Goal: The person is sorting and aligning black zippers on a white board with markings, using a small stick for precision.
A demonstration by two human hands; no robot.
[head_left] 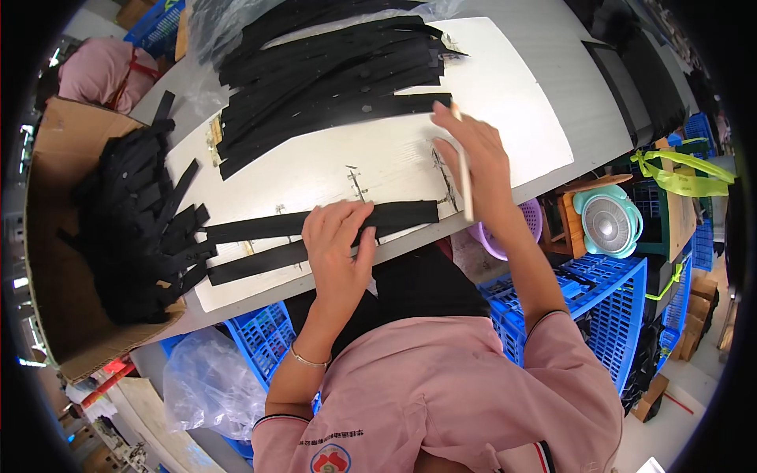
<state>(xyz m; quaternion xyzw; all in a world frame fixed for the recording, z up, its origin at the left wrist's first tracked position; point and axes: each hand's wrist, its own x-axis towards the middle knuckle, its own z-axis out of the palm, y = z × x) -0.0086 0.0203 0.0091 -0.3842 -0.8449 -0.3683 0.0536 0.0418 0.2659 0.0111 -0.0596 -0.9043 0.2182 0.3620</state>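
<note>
- Starting at the left of the frame, we are seeing a cardboard box heaped with loose black strips.
- Moving toward the centre, we are pressing our left hand down, fingers spread nearly flat and gripping nothing, onto two black straps lying across the white board at its near edge.
- We are judging these straps light, limp and thin, likely best taken by an end or pinned flat.
- Right of centre, we are closing our right hand around a slim pale stick, beside the straps' right end.
- Above, more straps are lying stacked.
</note>
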